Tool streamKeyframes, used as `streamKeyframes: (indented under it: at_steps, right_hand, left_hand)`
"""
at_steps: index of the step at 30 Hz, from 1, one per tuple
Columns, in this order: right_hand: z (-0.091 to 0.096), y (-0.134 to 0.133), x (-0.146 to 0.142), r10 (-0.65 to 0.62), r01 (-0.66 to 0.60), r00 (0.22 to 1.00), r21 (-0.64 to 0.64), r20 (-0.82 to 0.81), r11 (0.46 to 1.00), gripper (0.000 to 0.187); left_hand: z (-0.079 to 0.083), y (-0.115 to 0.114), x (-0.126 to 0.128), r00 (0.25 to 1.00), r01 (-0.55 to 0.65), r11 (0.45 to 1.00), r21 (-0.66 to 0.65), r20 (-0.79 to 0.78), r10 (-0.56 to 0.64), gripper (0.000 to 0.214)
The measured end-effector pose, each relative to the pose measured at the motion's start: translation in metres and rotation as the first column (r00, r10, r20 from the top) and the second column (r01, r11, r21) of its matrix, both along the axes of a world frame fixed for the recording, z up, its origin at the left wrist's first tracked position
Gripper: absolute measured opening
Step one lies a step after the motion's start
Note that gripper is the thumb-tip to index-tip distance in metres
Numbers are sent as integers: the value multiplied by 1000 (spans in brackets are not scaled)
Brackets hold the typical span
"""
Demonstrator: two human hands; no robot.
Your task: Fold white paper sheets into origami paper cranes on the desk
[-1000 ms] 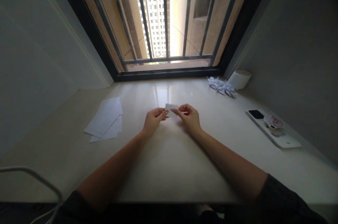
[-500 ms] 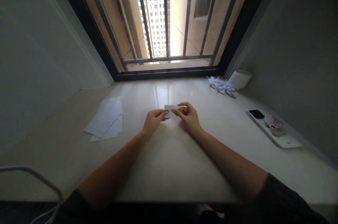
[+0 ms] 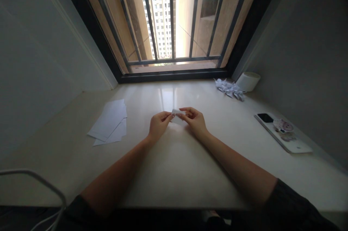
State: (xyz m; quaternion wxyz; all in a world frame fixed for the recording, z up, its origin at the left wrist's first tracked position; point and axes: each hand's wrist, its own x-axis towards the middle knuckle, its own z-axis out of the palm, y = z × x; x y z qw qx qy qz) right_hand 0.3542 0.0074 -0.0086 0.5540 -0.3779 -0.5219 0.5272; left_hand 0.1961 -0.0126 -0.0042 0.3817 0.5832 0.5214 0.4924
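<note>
Seen from my remote seat, a white cable (image 3: 40,184) looped over the near left of the pale desk (image 3: 174,173), with a loose, overlapping stack of white sheets (image 3: 107,120) beyond it. Near the middle, the left hand (image 3: 160,124) pinched a small white paper piece (image 3: 176,111) by its left side, thumb uppermost; the piece stood between both hands, apparently just above the desk, its exact folds too small for me to read. The right hand (image 3: 195,120) gripped the other side, thumb across its face. In my judgement, the work called for a light, level pinch, edges matched before any pressure, one side held firm while the opposite thumb ran the crease flat. Farther right, a pile of folded papers (image 3: 230,89) lay beside a white cylindrical object (image 3: 248,81), with a phone (image 3: 282,133) nearer the viewer.
</note>
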Motion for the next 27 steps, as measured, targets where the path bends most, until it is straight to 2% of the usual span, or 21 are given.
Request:
streamKeyframes:
  at_steps: [10, 27]
  right_hand:
    - [1, -1, 0, 16, -16, 1000, -25, -12, 1000, 34]
    - [1, -2, 1, 40, -40, 999, -13, 24, 999, 36]
  left_hand:
    - [5, 0, 2, 980, -3, 988, -154, 197, 34, 38]
    - [8, -1, 4, 985, 17, 989, -149, 174, 9, 38]
